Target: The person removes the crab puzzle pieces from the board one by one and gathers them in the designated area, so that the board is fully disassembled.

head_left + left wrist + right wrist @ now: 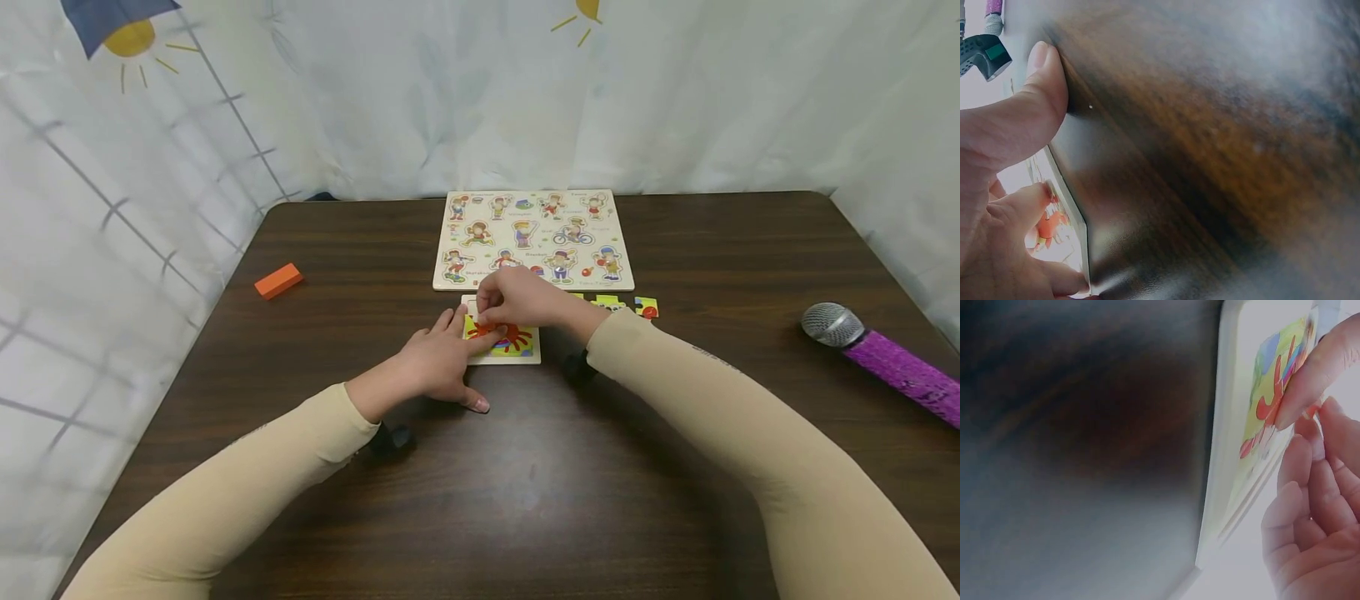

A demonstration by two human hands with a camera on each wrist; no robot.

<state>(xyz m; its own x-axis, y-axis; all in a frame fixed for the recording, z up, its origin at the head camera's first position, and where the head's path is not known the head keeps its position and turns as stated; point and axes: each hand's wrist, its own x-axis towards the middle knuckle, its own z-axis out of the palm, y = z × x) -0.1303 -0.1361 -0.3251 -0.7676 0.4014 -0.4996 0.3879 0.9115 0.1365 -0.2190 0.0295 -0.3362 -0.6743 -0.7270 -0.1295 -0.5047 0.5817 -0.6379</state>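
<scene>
A small puzzle board point(517, 358) with a red, many-legged figure on yellow-green lies on the dark table. My left hand point(438, 358) rests at its left side, fingers spread and straight. One finger reaches across the picture, and the thumb lies on the wood; the left wrist view shows this hand point(1016, 206) along the board's edge. Over the board's upper part, my right hand point(517, 297) pinches a reddish puzzle piece point(1313, 410) between thumb and fingertip, its other fingers curled. Most of that piece is hidden by the fingers.
Loose yellow puzzle pieces point(647, 307) lie right of the board, partly behind the right forearm. Beyond it is a larger board point(540, 237) with sports figures. An orange block point(278, 282) sits at left, a microphone with purple handle point(892, 367) at right. White curtains point(465, 92) hang behind.
</scene>
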